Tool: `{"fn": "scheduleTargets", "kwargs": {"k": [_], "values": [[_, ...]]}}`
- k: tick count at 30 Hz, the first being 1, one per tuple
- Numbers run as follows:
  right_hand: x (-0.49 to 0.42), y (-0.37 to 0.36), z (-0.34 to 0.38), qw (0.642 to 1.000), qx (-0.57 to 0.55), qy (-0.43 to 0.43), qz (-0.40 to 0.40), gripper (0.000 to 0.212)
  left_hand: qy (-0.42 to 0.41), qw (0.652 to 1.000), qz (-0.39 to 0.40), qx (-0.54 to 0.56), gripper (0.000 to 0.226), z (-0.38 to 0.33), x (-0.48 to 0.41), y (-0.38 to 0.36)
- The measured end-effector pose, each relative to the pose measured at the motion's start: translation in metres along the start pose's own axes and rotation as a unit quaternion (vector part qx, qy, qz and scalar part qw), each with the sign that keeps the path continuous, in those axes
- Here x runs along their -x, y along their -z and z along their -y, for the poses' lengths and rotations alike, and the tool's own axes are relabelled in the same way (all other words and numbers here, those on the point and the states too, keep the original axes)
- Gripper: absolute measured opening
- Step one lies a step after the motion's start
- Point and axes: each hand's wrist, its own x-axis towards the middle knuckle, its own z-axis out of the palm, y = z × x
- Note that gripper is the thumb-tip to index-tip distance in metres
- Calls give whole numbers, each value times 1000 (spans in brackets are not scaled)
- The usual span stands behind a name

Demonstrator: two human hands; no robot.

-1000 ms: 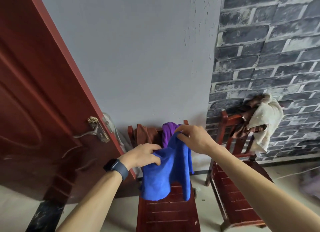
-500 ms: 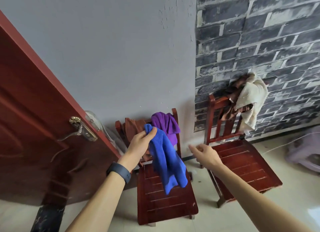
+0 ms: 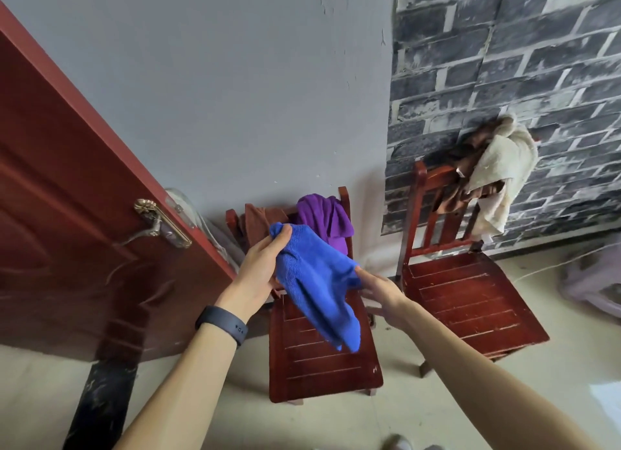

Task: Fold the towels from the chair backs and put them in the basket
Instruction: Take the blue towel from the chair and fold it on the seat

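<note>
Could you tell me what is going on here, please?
A person's left hand grips a blue towel by one corner above the nearer chair, while the right hand reaches its side edge; whether it grips is unclear. A purple towel and a brown towel hang on that chair's back, a cream towel on the other chair.

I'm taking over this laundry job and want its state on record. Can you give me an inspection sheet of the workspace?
Surface: pale floor; two red slatted chairs, near chair, far chair.
Job's things: blue towel in hand, unfolded; purple towel and brown towel on near chair's back; cream towel heaped on far chair's back.
Clutter: blurred lilac object at right, perhaps the basket.
Grips: left hand pinches the blue towel's top; right hand touches its edge, hold unclear.
Cables: thin pale cord on floor.
Surroundings: red door, grey wall, brick-pattern wall.
</note>
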Motion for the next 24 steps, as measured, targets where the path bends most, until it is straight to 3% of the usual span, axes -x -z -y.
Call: {"fn": "scheduleTargets", "kwargs": {"k": [5, 10, 15, 19, 24], "values": [[-3, -14, -2, 999, -36, -12, 6, 15, -6, 1000, -16, -14, 41, -1, 9, 19], [-3, -8, 3, 985, -161, -40, -40, 14, -15, 985, -139, -98, 21, 8, 13, 51], [8, 10, 31, 986, -155, 56, -21, 25, 46, 964, -242, -97, 30, 28, 18, 99], [24, 17, 57, 984, -129, 116, 46, 17, 89, 970, -210, -83, 42, 29, 24, 130], [33, 15, 77, 974, -186, 121, 45, 18, 71, 985, -149, -46, 28, 18, 24, 145]]}}
